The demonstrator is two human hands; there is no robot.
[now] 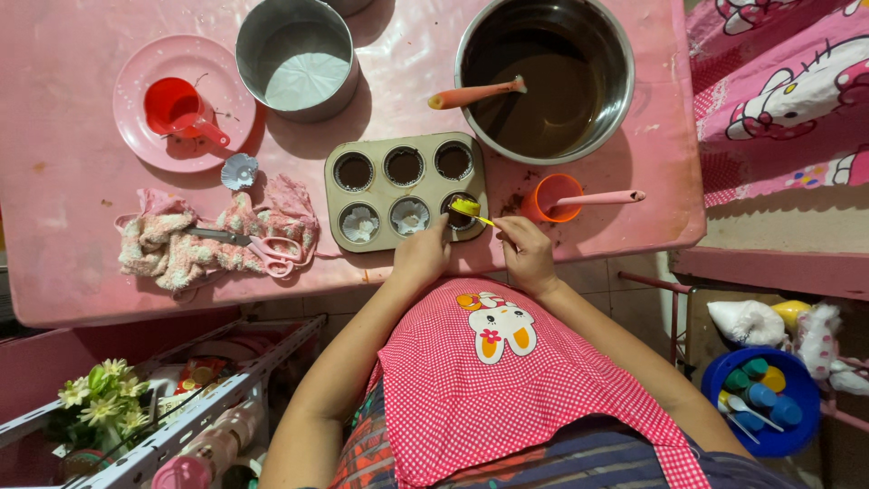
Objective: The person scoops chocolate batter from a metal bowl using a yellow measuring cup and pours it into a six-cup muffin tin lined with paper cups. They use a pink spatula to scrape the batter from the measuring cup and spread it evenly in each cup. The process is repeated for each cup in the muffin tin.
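Over the near-right cup of the muffin tin, right hand pinches a yellow scoop; left hand presses the tin's edge. Tip slowly, keeping batter centred.

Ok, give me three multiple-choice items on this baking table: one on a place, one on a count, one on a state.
1. Where do the scissors lie?
A. on the pink cloth
B. in the steel bowl
C. on the pink plate

2. How many cups has the muffin tin?
A. four
B. six
C. twelve

3. What does the right hand hold?
A. nothing
B. the orange cup
C. a yellow measuring spoon over a front cup

Answers:
1 A, the scissors rest on the crumpled cloth left of the tin.
2 B, two rows of three.
3 C, its fingers pinch the handle while the left hand steadies the tin's edge.
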